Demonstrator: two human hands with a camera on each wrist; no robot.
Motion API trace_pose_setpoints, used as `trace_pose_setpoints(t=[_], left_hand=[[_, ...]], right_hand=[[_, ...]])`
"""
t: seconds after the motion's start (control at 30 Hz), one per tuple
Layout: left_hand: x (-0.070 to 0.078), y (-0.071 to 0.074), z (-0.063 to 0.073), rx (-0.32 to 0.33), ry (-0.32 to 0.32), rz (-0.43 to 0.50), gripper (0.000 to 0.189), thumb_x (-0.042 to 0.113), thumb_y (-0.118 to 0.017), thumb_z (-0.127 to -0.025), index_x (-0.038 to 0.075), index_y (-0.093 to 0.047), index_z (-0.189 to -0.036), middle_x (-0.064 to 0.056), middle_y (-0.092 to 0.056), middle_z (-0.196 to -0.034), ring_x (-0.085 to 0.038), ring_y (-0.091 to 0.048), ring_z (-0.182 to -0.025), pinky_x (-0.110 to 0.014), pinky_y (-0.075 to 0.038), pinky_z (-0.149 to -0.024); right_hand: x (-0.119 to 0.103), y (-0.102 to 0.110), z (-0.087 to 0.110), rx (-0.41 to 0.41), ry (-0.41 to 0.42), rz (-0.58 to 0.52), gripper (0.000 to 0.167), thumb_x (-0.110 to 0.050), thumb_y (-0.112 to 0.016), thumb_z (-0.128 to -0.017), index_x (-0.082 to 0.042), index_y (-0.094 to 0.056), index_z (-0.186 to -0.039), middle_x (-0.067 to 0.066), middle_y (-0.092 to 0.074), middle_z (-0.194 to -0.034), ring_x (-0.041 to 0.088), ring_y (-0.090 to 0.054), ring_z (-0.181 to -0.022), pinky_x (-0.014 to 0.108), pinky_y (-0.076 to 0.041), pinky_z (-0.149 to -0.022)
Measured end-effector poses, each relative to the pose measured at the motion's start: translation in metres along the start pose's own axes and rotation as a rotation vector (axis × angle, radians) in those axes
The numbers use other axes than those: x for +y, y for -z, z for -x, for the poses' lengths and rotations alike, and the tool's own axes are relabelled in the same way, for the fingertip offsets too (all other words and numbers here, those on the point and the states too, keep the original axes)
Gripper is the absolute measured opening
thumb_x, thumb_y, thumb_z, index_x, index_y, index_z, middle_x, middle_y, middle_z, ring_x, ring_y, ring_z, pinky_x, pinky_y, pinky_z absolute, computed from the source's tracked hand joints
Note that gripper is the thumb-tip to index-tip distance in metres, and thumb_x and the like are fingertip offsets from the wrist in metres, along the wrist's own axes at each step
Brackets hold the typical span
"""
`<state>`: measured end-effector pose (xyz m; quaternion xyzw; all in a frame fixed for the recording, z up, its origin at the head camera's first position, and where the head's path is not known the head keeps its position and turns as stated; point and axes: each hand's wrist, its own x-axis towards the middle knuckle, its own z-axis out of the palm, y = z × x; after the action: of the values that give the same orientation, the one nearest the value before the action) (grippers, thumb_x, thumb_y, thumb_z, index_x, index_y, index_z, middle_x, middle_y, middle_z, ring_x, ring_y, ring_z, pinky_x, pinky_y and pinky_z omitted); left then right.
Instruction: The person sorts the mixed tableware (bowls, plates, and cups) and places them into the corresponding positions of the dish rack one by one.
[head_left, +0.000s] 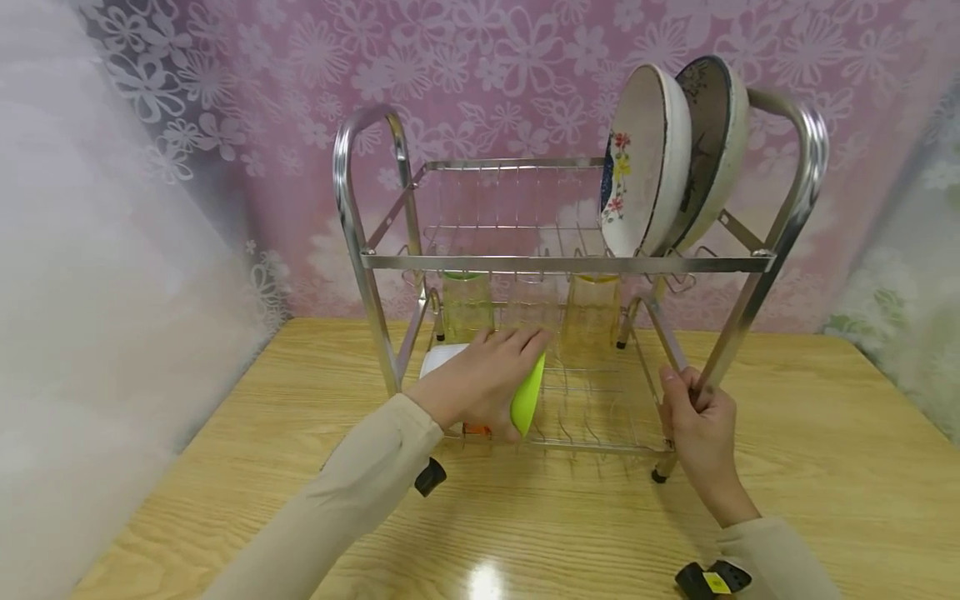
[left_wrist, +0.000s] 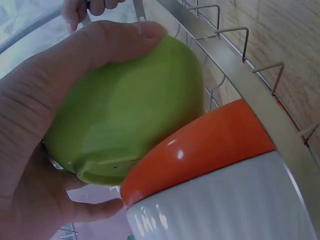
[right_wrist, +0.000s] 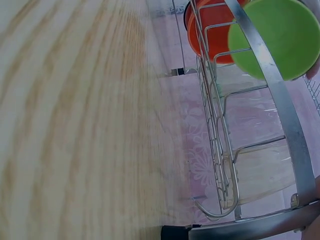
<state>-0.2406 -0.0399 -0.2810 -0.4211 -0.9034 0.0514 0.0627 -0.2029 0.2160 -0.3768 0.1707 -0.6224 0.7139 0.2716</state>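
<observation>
A green bowl (head_left: 528, 396) is tipped on its side in the lower tier of the metal dish rack (head_left: 562, 265). My left hand (head_left: 491, 375) grips it, thumb along its outer wall in the left wrist view. Close beside it stand an orange bowl (left_wrist: 200, 155) and a white ribbed bowl (left_wrist: 225, 205), also on edge. Whether the green bowl touches the orange one, I cannot tell. In the right wrist view, the insides of the green bowl (right_wrist: 275, 40) and orange bowl (right_wrist: 210, 30) show. My right hand (head_left: 699, 425) holds the rack's frame at the lower right front.
Two large bowls, a white floral one (head_left: 645, 167) and a darker one (head_left: 708, 150), stand on the upper tier's right. Behind, on the lower tier, are a green-tinted glass (head_left: 467, 307), a clear glass (head_left: 532, 302) and a yellow glass (head_left: 592, 317). The wooden table (head_left: 300, 417) carries the rack.
</observation>
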Motion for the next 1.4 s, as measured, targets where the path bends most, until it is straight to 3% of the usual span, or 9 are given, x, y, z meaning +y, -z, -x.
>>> trace_pose_setpoints(t=[0.23,0.37,0.6,0.9,1.0,1.2,1.4], left_hand=[[-0.003,-0.009,-0.014,-0.119,0.045,-0.037,0.123,0.056,-0.085,-0.059,0.007,-0.020,-0.151,-0.011,-0.036,-0.149,-0.030,-0.043,-0.131,-0.056,-0.041,-0.104],[-0.006,-0.013,-0.018,-0.166,0.076,0.008,0.119,0.054,-0.085,-0.061,0.008,-0.021,-0.150,-0.011,-0.036,-0.148,-0.030,-0.042,-0.132,-0.056,-0.039,-0.106],[-0.012,-0.018,-0.015,-0.156,0.098,0.103,0.112,0.051,-0.084,-0.064,0.020,-0.022,-0.151,-0.014,-0.032,-0.151,-0.035,-0.039,-0.134,-0.059,-0.036,-0.106],[-0.016,-0.016,-0.010,-0.177,0.146,0.191,0.104,0.053,-0.086,-0.063,0.013,-0.035,-0.144,-0.008,-0.043,-0.143,-0.024,-0.053,-0.119,-0.063,-0.035,-0.105],[-0.017,-0.014,-0.008,-0.201,0.159,0.207,0.109,0.054,-0.085,-0.064,0.015,-0.029,-0.149,-0.008,-0.036,-0.150,-0.026,-0.045,-0.130,-0.066,-0.029,-0.107],[-0.017,-0.011,-0.004,-0.313,0.199,0.193,0.112,0.053,-0.081,-0.070,0.021,-0.016,-0.155,-0.006,-0.028,-0.156,-0.029,-0.017,-0.145,-0.066,-0.013,-0.113],[-0.015,-0.011,-0.001,-0.296,0.193,0.186,0.110,0.050,-0.085,-0.068,0.027,-0.022,-0.154,-0.004,-0.032,-0.154,-0.028,-0.018,-0.145,-0.066,-0.012,-0.114]], right_hand=[[0.003,-0.002,-0.002,-0.006,0.024,-0.020,0.038,0.002,-0.046,-0.099,-0.002,-0.037,-0.063,0.001,-0.033,-0.043,0.016,-0.021,-0.034,0.030,-0.010,-0.027],[0.000,-0.002,-0.002,0.010,0.023,0.027,0.040,0.001,-0.046,-0.099,-0.003,-0.036,-0.061,0.001,-0.032,-0.041,0.015,-0.021,-0.033,0.030,-0.011,-0.026],[-0.002,-0.004,-0.002,0.026,0.024,0.053,0.040,0.000,-0.046,-0.100,-0.003,-0.036,-0.061,0.001,-0.032,-0.040,0.015,-0.022,-0.032,0.028,-0.012,-0.026],[-0.001,-0.004,-0.001,0.014,0.030,0.029,0.039,0.000,-0.046,-0.100,-0.004,-0.037,-0.061,0.001,-0.030,-0.041,0.016,-0.019,-0.034,0.029,-0.010,-0.027],[-0.001,-0.003,-0.001,0.018,0.026,0.033,0.039,-0.001,-0.046,-0.100,-0.004,-0.037,-0.062,0.001,-0.030,-0.041,0.016,-0.020,-0.034,0.030,-0.009,-0.027],[-0.002,-0.004,0.000,0.045,0.000,0.050,0.039,-0.001,-0.047,-0.100,-0.003,-0.037,-0.062,0.001,-0.031,-0.040,0.017,-0.020,-0.033,0.029,-0.011,-0.027],[-0.004,-0.003,0.000,0.009,0.014,0.033,0.039,0.001,-0.045,-0.100,-0.004,-0.037,-0.062,0.001,-0.031,-0.041,0.016,-0.021,-0.033,0.031,-0.011,-0.027]])
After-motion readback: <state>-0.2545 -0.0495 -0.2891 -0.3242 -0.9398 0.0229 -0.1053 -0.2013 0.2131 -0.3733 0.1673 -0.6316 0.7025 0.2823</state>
